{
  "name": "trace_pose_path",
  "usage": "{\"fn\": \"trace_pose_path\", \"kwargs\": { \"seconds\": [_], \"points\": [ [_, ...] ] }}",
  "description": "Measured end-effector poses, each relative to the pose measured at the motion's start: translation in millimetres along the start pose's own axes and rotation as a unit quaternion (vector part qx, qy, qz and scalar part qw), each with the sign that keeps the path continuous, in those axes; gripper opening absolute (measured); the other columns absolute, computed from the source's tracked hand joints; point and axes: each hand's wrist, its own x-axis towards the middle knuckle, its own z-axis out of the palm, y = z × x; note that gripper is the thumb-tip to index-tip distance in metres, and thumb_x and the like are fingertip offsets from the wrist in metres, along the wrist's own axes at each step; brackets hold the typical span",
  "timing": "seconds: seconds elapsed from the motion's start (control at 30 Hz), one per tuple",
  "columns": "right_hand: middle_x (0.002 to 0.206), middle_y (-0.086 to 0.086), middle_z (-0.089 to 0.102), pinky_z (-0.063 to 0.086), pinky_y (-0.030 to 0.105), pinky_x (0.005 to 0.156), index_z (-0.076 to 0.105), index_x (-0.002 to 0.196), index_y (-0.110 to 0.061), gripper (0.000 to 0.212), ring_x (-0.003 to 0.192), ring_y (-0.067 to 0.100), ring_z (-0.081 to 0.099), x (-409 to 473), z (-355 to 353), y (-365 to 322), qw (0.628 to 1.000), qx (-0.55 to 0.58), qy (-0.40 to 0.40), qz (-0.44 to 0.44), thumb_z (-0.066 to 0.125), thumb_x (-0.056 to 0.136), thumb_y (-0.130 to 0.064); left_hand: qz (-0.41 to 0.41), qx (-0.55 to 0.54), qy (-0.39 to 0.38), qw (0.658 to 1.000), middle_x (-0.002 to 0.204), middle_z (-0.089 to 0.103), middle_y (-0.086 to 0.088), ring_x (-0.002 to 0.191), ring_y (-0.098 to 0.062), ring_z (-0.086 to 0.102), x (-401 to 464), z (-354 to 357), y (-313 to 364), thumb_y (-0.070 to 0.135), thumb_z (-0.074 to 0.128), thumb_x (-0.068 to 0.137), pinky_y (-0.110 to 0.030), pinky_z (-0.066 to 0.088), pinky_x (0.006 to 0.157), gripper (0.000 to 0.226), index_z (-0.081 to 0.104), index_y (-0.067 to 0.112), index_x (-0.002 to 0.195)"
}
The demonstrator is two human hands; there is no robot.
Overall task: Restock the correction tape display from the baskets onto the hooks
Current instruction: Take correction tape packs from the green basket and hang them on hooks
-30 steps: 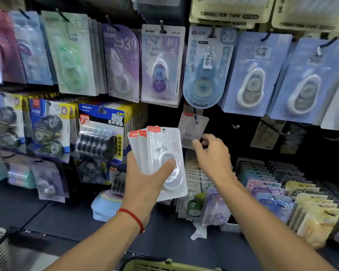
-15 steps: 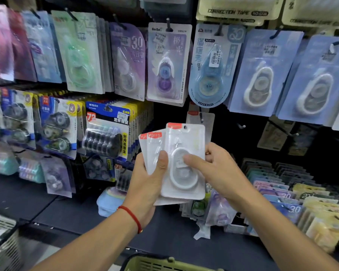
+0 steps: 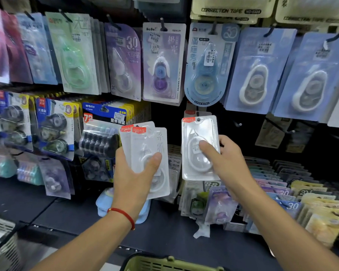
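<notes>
Correction tape pack [image 3: 199,147], clear blister with red corner tag, up in right hand [image 3: 226,163], thumb pressed on front, fingers curled behind. Pack upright, hang hole at top, just below blue pack [image 3: 205,65] on upper hook row, in front of dark gap in display. Left hand [image 3: 134,178] grips small fanned stack [image 3: 147,151] of same packs, thumb across front one. Red string bracelet [image 3: 123,216] on left wrist. Green basket [image 3: 164,264] rim at bottom edge, below both arms.
</notes>
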Motion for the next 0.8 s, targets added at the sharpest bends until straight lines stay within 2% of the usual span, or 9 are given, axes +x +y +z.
{"fn": "trace_pose_path", "kwargs": {
  "seconds": [0.1,0.17,0.27,0.3,0.4,0.47,0.53,0.7,0.8],
  "points": [
    [0.104,-0.007,0.080,0.062,0.042,0.081,0.067,0.114,-0.028,0.031,0.091,0.011,0.077,1,4,1,0.999,-0.013,0.035,-0.003,0.076,0.093,-0.048,-0.002,0.004,0.014,1.000,0.109,0.070,0.026,0.098,0.004,0.070,2,-1,1,0.039,0.086,0.083,-0.025,0.055,0.084,0.050,0.058,0.034,0.124],
    [0.113,-0.008,0.076,0.060,0.037,0.079,0.062,0.121,-0.024,0.041,0.096,0.009,0.073,2,5,3,0.994,-0.096,0.051,-0.007,0.073,0.093,-0.052,-0.003,0.005,0.015,1.000,0.107,0.072,0.024,0.096,0.002,0.071,1,0,2,0.039,0.087,0.080,-0.024,0.057,0.081,0.049,0.060,0.032,0.120],
    [0.151,0.005,0.050,0.047,0.041,0.108,0.041,0.153,-0.017,0.068,0.132,0.023,0.053,0,7,8,0.953,-0.295,0.062,-0.028,0.062,0.100,-0.054,-0.005,0.003,0.005,1.000,0.104,0.073,0.022,0.094,0.000,0.072,-1,3,4,0.041,0.088,0.078,-0.019,0.057,0.075,0.047,0.061,0.031,0.116],
    [0.155,0.007,0.043,0.041,0.041,0.114,0.036,0.157,-0.016,0.070,0.138,0.025,0.045,-2,9,8,0.943,-0.322,0.067,-0.053,0.060,0.101,-0.050,-0.005,0.002,0.000,1.000,0.103,0.073,0.021,0.093,0.000,0.072,-2,4,4,0.041,0.088,0.078,-0.018,0.057,0.074,0.046,0.061,0.031,0.115],
    [0.136,-0.004,0.057,0.047,0.041,0.110,0.051,0.148,-0.024,0.055,0.122,0.014,0.056,-8,17,0,0.964,-0.251,-0.008,-0.084,0.064,0.099,-0.046,-0.009,-0.007,-0.012,1.000,0.102,0.073,0.020,0.092,0.000,0.072,-4,6,7,0.044,0.086,0.078,-0.016,0.057,0.073,0.047,0.061,0.030,0.114],
    [0.117,-0.013,0.066,0.054,0.036,0.097,0.063,0.133,-0.033,0.051,0.105,0.004,0.063,-15,25,-3,0.971,-0.202,-0.109,-0.062,0.066,0.091,-0.061,-0.022,-0.017,-0.024,0.999,0.103,0.074,0.018,0.094,-0.002,0.073,-6,8,9,0.048,0.085,0.076,-0.018,0.058,0.075,0.050,0.060,0.030,0.116],
    [0.106,-0.012,0.071,0.056,0.035,0.088,0.070,0.116,-0.037,0.050,0.096,0.004,0.067,-22,32,-2,0.960,-0.215,-0.164,-0.070,0.061,0.083,-0.074,-0.044,-0.034,-0.035,0.998,0.104,0.075,0.016,0.096,-0.005,0.075,-8,11,10,0.053,0.084,0.073,-0.025,0.061,0.078,0.055,0.059,0.030,0.117],
    [0.093,-0.014,0.077,0.058,0.031,0.075,0.076,0.107,-0.034,0.018,0.082,0.002,0.070,-23,32,1,0.969,-0.141,-0.189,-0.067,0.069,0.097,-0.048,-0.078,-0.071,-0.058,0.993,0.109,0.076,0.013,0.101,-0.009,0.076,-11,12,13,0.050,0.080,0.081,-0.031,0.062,0.083,0.052,0.057,0.029,0.123],
    [0.098,-0.016,0.078,0.062,0.035,0.078,0.073,0.108,-0.031,0.031,0.089,0.004,0.074,-21,29,2,0.979,-0.114,-0.162,-0.047,0.070,0.091,-0.056,-0.122,-0.130,-0.085,0.980,0.110,0.076,0.008,0.100,-0.014,0.075,-9,8,12,0.027,0.070,0.096,-0.037,0.062,0.075,0.031,0.059,0.031,0.124]
  ]
}}
